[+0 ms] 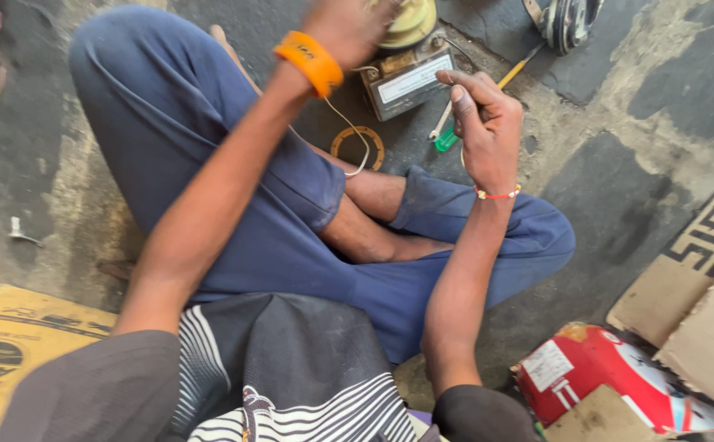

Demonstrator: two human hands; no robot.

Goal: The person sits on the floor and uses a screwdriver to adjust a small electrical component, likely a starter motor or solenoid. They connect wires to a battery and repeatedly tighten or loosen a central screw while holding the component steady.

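Pinched between thumb and forefinger of my right hand [488, 123] was one end of a thin, pale, flexible wire [355, 139]; the remaining fingers were curled shut. My left hand [349, 29], wearing an orange band at the wrist, was closed at the top edge of view over the round yellowish cap of a small boxy grey metal unit [406, 74], though how firmly it gripped I could not tell, the hand being blurred. The wire ran in a slack loop from near the unit down over my knee, past a flat orange-brown ring [358, 146] lying on the dark concrete floor [619, 205]. I judged the wire light, soft and easily kinked, best taken near its end with fingertips only; the unit looked dense and rigid, best steadied from above. A green-handled screwdriver [447, 139] lay just beside the unit, under my right hand. Cardboard sheets [700, 327] and a red canister [602, 368] lay well apart, to my right.
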